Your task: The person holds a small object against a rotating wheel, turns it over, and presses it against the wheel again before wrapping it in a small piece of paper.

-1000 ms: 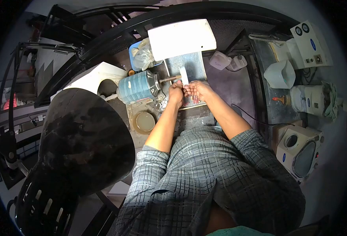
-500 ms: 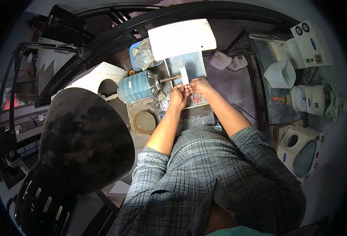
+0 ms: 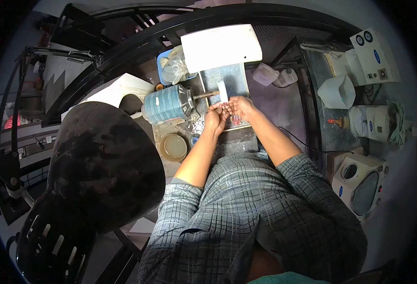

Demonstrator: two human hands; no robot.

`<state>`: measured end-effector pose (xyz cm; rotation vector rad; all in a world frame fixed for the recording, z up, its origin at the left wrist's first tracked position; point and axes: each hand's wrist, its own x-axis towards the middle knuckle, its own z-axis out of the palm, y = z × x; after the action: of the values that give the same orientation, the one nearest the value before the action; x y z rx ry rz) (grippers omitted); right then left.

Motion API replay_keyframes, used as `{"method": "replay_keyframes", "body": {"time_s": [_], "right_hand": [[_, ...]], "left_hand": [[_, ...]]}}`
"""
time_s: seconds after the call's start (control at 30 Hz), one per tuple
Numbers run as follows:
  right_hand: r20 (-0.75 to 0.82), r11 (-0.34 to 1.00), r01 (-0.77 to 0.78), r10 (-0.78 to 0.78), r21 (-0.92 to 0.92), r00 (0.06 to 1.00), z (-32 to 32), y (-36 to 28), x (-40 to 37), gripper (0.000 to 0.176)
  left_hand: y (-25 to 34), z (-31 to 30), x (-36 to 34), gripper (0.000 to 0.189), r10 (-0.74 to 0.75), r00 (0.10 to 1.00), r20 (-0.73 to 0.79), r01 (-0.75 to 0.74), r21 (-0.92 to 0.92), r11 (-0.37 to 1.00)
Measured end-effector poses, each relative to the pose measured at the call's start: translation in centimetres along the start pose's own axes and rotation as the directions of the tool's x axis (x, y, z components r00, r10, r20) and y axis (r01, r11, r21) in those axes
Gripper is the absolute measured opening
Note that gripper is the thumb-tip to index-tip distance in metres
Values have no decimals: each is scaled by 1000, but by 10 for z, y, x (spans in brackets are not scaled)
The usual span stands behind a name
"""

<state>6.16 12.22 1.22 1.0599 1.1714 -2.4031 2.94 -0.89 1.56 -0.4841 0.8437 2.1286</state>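
A blue motor [image 3: 167,104] lies at the centre left, its shaft [image 3: 206,95] pointing right to a white wheel [image 3: 222,92]. Just below the wheel, my left hand [image 3: 214,119] and my right hand [image 3: 241,108] meet at the fingertips. Both have curled fingers closed round a small reddish piece [image 3: 225,105], too small to name. Behind the hands is a shallow metal tray [image 3: 242,78] with a white cover [image 3: 221,47] over its far end.
A round bowl [image 3: 174,147] stands near my left forearm. A black lamp shade [image 3: 104,165] fills the lower left. Behind the motor is a blue basin [image 3: 161,71] with plastic bags. White machines [image 3: 360,182] and jugs [image 3: 265,74] stand at the right.
The view has shifted slightly. My hands stay together below the wheel, with the fingers a little differently placed and the small reddish piece now more visible.
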Motion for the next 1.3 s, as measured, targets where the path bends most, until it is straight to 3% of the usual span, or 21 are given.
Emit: {"method": "replay_keyframes", "body": {"time_s": [0.13,0.37,0.5,0.57,0.8,0.97,1.17,1.3], "right_hand": [[30,996,-7,5,87,1000,-2,0,1,29],[14,998,-7,7,57,1000,-1,-4,1,34],[25,997,12,-14,73,1000,-1,-3,-2,35],[26,997,17,-19,79,999,-1,-2,-2,36],[43,991,6,-12,131,999,2,-1,-6,36],[66,985,-33,22,170,998,3,2,-3,37],[59,982,-26,15,189,998,3,0,-5,39],[37,980,-33,27,195,999,3,0,-6,39]], "left_hand": [[3,-1,2,10,-20,999,46,20,0,1000],[11,-4,11,12,-97,993,67,98,-1,995],[14,-5,11,13,-85,996,21,82,118,990],[16,-3,9,15,-28,999,36,18,243,970],[22,-1,7,16,14,998,69,-36,329,944],[19,1,6,19,112,994,6,-97,553,827],[8,-4,20,28,197,980,-32,-139,599,789],[9,-4,20,20,179,984,-12,-136,595,792]]}}
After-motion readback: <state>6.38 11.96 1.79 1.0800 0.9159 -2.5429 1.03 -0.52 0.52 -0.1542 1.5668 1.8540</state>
